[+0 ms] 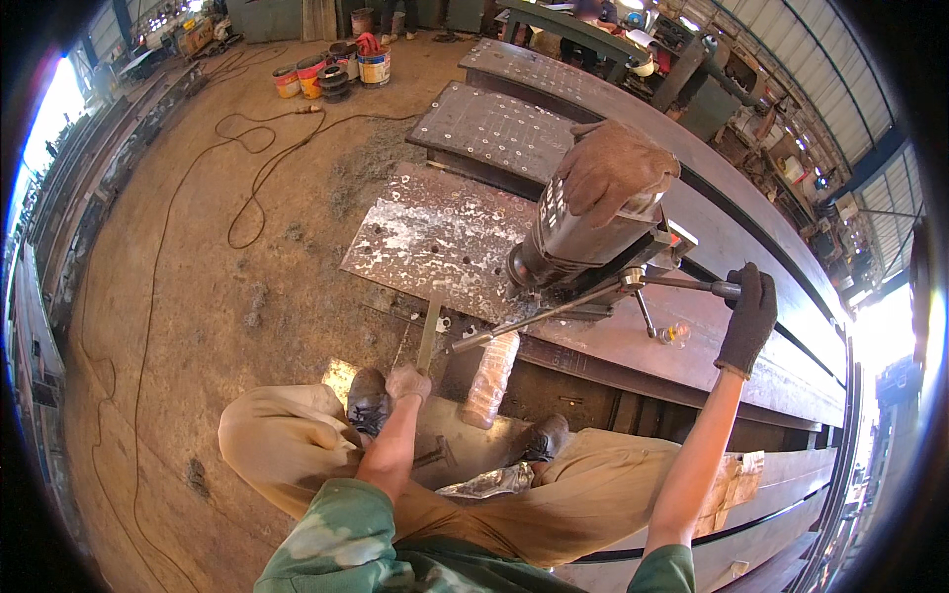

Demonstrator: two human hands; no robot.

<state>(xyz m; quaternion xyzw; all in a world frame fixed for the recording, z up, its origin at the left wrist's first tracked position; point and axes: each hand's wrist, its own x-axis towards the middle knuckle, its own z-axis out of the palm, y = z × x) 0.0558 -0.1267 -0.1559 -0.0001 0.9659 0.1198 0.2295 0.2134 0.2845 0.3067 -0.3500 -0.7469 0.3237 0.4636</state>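
Observation:
A magnetic drill (pixel 583 232) stands on a steel beam (pixel 430 232), its lower end over a plate spotted white and pierced with holes. My right hand (pixel 748 321), in a dark knit glove, closes around the grip of one arm of the drill's feed handle (pixel 633 280). My bare left hand (pixel 407 382) grips a thin, flat strip (pixel 431 331) that points up toward the beam's edge. A brown work glove (pixel 615 168) is draped over the drill's motor. Between my legs, near the beam edge, stands a clear bottle (pixel 491 381) with brownish contents.
More long steel beams (pixel 504 124) lie parallel behind and to the right. A cable (pixel 262 178) loops across the floor at left, among metal shavings (pixel 376 168). Paint buckets (pixel 374 67) stand at the back. My shoes (pixel 369 400) rest near the beam.

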